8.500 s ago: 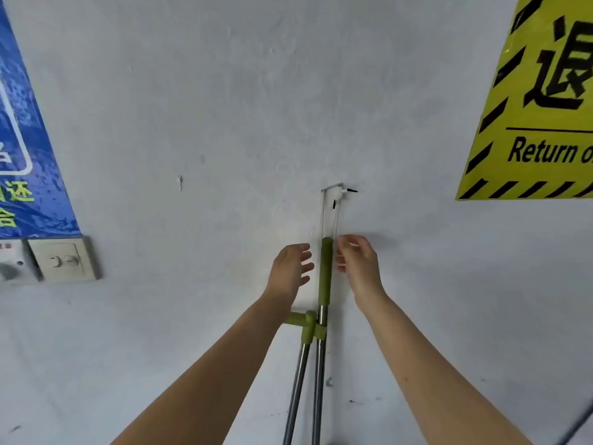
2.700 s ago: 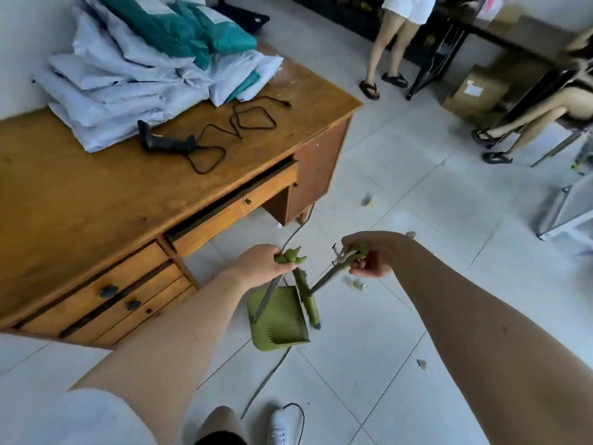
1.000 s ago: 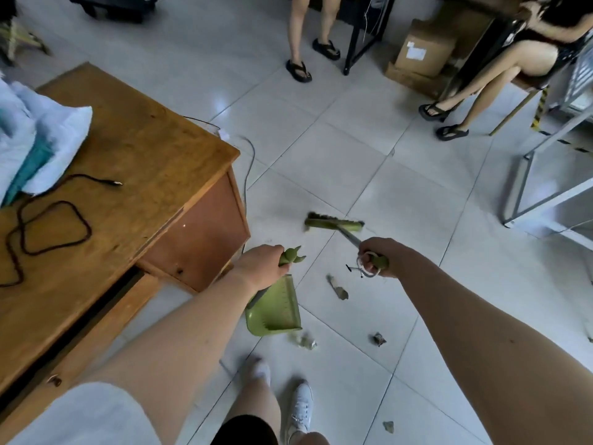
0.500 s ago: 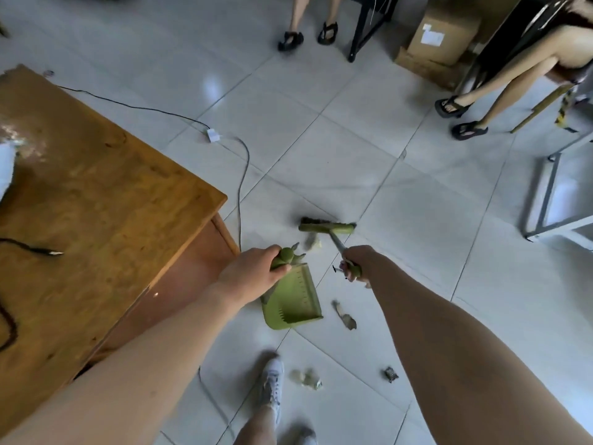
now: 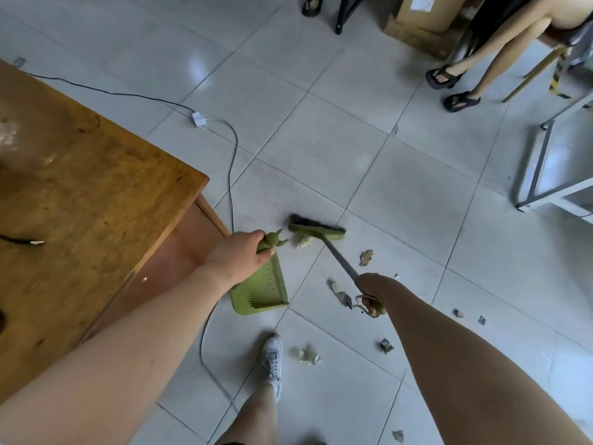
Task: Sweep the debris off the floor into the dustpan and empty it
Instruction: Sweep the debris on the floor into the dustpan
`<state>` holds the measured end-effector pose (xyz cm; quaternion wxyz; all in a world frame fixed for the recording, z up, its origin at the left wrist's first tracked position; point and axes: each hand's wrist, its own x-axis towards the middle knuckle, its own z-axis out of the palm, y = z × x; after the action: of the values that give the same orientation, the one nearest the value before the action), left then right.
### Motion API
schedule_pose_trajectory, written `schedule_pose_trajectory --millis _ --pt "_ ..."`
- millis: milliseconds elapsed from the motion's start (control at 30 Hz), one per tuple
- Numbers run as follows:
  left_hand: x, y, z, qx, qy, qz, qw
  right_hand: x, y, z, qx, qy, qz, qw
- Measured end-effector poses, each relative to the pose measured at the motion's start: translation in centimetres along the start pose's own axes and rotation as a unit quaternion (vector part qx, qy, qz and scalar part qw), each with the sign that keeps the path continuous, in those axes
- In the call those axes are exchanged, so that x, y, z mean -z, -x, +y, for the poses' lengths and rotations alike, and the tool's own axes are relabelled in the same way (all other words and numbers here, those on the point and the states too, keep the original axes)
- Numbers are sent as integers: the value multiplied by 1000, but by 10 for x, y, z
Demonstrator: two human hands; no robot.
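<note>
My left hand (image 5: 239, 255) grips the top of the green dustpan's handle; the dustpan (image 5: 261, 289) hangs just above the tiled floor beside the desk corner. My right hand (image 5: 372, 289) is closed around the green grip of the broom, whose metal shaft runs up-left to the green brush head (image 5: 316, 232) resting on the floor. A crumpled pale scrap (image 5: 303, 241) lies against the brush head. Several bits of debris are scattered around: a brown scrap (image 5: 366, 257), a pale wad (image 5: 306, 354), a small dark piece (image 5: 386, 345) and others to the right.
A wooden desk (image 5: 90, 200) fills the left. A grey cable (image 5: 231, 162) with a white plug (image 5: 199, 118) trails across the floor past my white shoe (image 5: 272, 361). A seated person's legs (image 5: 475, 56), a cardboard box (image 5: 423, 17) and a metal frame (image 5: 542, 175) are at the back right.
The broom head has stayed near the pale scrap while my right hand pulled back toward me. The dustpan shifted slightly lower. The view tilted a little further down and right.
</note>
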<state>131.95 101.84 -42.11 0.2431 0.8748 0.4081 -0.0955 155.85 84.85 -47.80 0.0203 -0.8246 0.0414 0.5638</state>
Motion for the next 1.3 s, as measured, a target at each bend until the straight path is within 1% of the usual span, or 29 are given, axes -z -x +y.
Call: schedule_pose_trajectory --millis 100,267,400,467,567,633,700,800,867,933,1000,1200,1300 --pt "-12 25 12 25 -7 10 1000 4 -2 42 -4 25 -2 1000" --pt "-43 84 34 42 -43 44 997 5 -14 143 -14 11 2 1000" --pt "-80 139 66 43 -86 111 989 -1 -21 225 1 44 -20 999" --pt "-99 165 85 58 -75 119 988 -8 -20 262 -10 41 -22 999" --pt "-126 201 106 44 -96 117 987 -21 -11 304 -27 37 -36 998" --pt "-138 227 118 28 -120 123 985 -32 -3 329 -23 32 -47 998" --pt "-146 252 128 17 -119 130 984 -42 5 353 -23 35 -56 998" --pt "-150 282 137 19 -119 125 985 -54 16 383 -28 43 -62 997" --pt "-149 297 138 25 -118 123 985 -60 26 396 -6 72 -59 996" --pt "-147 312 136 28 -123 118 985 -65 35 403 26 86 -34 995" --pt "-144 328 131 26 -126 114 985 -68 46 403 52 73 -1 996" --pt "-142 381 101 45 -116 110 986 -90 81 409 88 35 28 995" --pt "-140 400 86 57 -106 103 987 -101 98 413 110 53 45 991"
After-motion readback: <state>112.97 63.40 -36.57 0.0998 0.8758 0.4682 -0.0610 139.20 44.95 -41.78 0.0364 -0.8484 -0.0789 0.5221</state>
